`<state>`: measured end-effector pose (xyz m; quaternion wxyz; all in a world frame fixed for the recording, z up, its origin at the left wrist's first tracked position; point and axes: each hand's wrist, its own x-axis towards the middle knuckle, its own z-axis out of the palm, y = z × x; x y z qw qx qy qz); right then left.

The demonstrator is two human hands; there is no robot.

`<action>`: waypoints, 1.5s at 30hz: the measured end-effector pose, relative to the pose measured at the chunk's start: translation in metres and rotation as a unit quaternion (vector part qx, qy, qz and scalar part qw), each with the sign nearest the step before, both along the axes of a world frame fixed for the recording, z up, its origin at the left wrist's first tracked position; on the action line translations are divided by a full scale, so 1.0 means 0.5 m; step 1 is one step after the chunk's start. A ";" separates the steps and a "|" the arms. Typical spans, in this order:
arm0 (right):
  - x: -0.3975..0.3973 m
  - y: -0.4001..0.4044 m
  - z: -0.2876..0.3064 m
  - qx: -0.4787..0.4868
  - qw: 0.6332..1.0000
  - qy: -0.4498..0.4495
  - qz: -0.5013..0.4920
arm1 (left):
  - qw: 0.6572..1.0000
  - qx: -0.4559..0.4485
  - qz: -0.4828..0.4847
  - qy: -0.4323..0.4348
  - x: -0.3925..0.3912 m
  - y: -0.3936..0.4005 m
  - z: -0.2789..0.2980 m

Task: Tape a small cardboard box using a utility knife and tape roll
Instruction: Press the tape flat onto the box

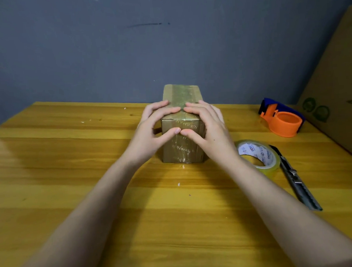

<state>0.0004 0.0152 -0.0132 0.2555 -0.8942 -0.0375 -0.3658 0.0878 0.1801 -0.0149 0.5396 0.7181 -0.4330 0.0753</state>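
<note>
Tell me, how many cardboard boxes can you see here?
2. A small taped box stands mid-table under both hands, left and right. A big cardboard box leans at the far right edge, partly out of frame.

Showing two bare forearms, no sleeves reaching into view; left hand (150, 132) and right hand (207, 129) wearing no gloves, rings or watch, nails looking short and unpainted
</note>
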 end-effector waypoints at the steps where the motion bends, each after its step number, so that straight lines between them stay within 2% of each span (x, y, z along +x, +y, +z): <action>1: -0.002 -0.003 0.001 -0.016 1.000 0.007 -0.001 | 1.000 0.008 -0.001 -0.005 0.001 0.001 0.001; 6: -0.009 -0.007 0.006 -0.084 0.996 0.031 -0.016 | 0.998 0.050 -0.020 -0.038 0.006 0.009 0.005; 14: -0.013 -0.008 0.008 -0.099 0.994 0.051 -0.017 | 0.994 0.095 -0.032 -0.053 0.010 0.013 0.005; 19: -0.013 0.001 0.010 -0.007 0.999 0.036 0.015 | 0.997 0.052 -0.050 -0.003 0.005 0.011 0.002; 22: -0.005 0.016 0.004 0.066 0.998 0.003 0.010 | 1.000 0.018 -0.011 -0.004 -0.001 0.000 -0.001; 25: 0.006 0.028 -0.003 0.091 0.995 -0.035 -0.014 | 0.999 0.017 0.023 -0.014 -0.002 -0.007 -0.004; 30: 0.011 0.026 -0.007 0.079 0.996 -0.047 -0.020 | 0.999 0.025 0.028 -0.023 -0.001 -0.008 -0.008; 35: 0.009 0.015 -0.008 0.037 0.999 -0.031 -0.014 | 0.999 0.028 -0.018 -0.007 0.002 0.003 -0.007; 45: -0.004 -0.008 -0.003 -0.037 0.999 0.002 0.006 | 0.997 0.060 -0.037 -0.014 0.006 0.013 -0.001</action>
